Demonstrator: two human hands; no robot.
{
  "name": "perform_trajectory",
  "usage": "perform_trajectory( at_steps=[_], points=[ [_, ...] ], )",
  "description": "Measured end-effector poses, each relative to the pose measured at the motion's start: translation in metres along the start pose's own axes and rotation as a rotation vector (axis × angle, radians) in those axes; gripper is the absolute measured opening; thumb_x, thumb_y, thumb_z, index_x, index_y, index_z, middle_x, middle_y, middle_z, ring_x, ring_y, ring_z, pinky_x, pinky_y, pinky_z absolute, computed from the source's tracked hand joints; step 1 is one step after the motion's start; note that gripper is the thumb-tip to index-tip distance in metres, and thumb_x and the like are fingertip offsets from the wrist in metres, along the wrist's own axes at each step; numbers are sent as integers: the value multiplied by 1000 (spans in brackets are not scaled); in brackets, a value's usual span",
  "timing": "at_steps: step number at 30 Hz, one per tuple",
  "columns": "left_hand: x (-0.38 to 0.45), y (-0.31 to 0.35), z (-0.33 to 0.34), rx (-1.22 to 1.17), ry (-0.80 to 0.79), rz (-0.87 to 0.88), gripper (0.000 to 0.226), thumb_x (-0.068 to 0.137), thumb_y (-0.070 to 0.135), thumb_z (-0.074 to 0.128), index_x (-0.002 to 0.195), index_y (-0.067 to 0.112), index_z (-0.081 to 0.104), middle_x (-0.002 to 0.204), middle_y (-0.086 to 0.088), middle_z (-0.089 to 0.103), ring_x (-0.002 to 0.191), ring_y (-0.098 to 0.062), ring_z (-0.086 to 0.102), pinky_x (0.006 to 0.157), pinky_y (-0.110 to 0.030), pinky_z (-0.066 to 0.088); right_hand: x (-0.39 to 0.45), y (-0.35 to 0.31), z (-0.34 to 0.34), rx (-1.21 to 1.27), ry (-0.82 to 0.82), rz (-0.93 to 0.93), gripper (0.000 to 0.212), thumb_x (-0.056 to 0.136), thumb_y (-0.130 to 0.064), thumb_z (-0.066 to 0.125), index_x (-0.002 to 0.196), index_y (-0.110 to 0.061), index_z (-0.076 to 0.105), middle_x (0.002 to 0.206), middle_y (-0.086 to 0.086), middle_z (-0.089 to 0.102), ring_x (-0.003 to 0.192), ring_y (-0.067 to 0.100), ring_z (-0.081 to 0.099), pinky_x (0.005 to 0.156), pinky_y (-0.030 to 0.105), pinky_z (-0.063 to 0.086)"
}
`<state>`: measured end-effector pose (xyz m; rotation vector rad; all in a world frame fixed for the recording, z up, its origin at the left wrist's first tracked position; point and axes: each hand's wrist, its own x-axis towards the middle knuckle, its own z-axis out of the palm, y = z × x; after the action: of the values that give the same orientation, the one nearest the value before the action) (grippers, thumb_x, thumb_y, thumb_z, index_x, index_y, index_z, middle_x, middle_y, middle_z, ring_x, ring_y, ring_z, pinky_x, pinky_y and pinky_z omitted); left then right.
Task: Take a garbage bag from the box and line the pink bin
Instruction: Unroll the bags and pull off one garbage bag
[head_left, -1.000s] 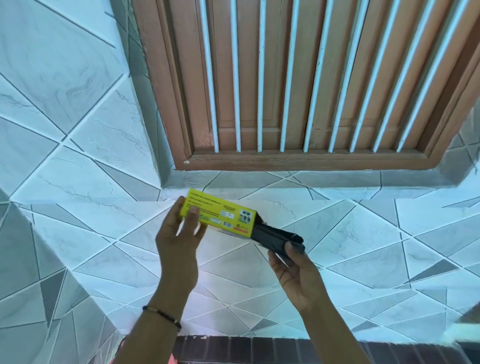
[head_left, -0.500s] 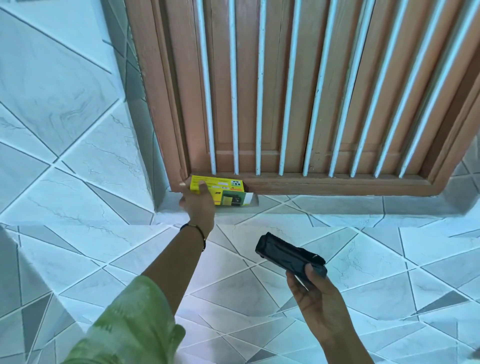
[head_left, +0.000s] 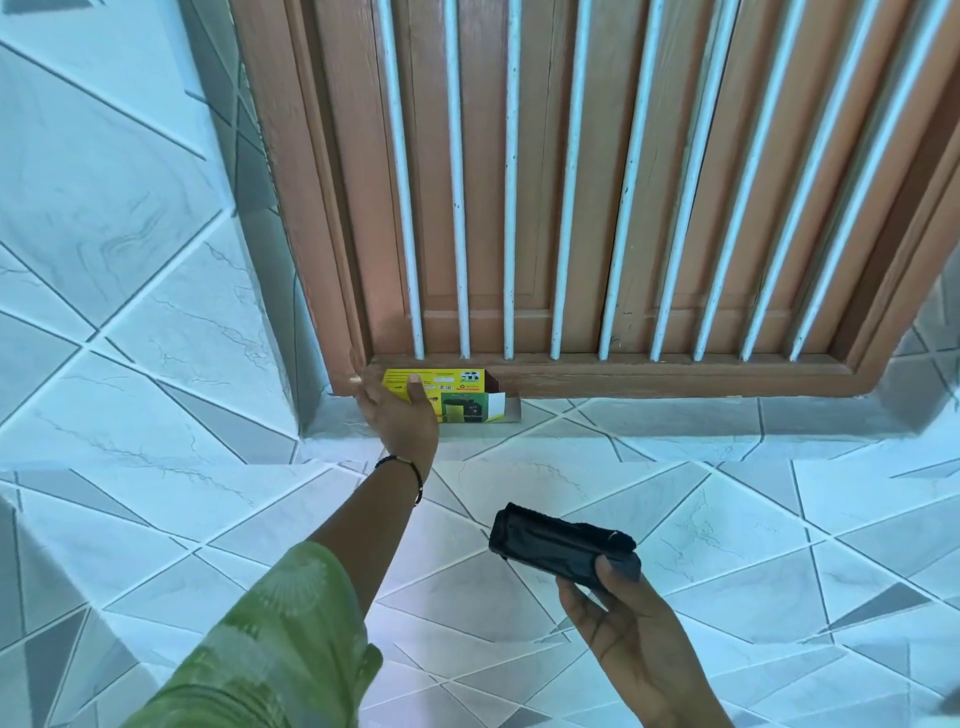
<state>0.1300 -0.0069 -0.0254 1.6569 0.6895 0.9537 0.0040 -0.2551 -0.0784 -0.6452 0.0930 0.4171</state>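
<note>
- Right hand (head_left: 631, 631) pinches black garbage bag roll (head_left: 563, 545), thumb on near end, rest sticking out left.
- Left hand (head_left: 402, 410) spread, fingers touching yellow box (head_left: 457, 395) on window ledge (head_left: 675, 413).
- Likely light, soft, slippery; hold loose edge to unroll.
- Pink bin not visible.

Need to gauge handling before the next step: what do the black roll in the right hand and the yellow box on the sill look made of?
Black roll: seemingly thin plastic film, matte-to-satin, softly creased. Yellow box: likely glossy printed cardboard; an open end flap shows a pale unprinted inside.

Pale tiled wall (head_left: 130, 218), barred wooden window (head_left: 571, 182)
</note>
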Motion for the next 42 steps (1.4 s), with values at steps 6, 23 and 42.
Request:
perform_trajectory(
  at_steps=[6, 23, 42],
  points=[
    [-77, -1, -55, 5, -464, 90, 39, 86, 38, 57, 116, 12, 60, 123, -7, 58, 119, -24, 52, 99, -32, 38, -10, 8, 4, -122, 32, 70, 19, 72, -3, 61, 90, -7, 65, 83, 14, 68, 70, 25, 54, 47, 27, 52],
    [-185, -54, -187, 191, -707, -155, 10, 83, 17, 63, 76, 14, 67, 77, -4, 71, 77, -23, 66, 71, -33, 51, -56, 101, 24, -266, 144, 428, 51, 73, -23, 75, 115, 3, 61, 119, 21, 64, 110, 37, 60, 87, 43, 52],
    [-157, -102, -324, 56, -481, -429, 26, 87, 18, 62, 112, 12, 60, 117, -9, 63, 105, -27, 60, 87, -38, 51, -135, 117, 0, -471, 127, 249, 52, 71, -12, 73, 119, 0, 60, 118, 21, 65, 106, 35, 62, 85, 42, 53]
  ],
)
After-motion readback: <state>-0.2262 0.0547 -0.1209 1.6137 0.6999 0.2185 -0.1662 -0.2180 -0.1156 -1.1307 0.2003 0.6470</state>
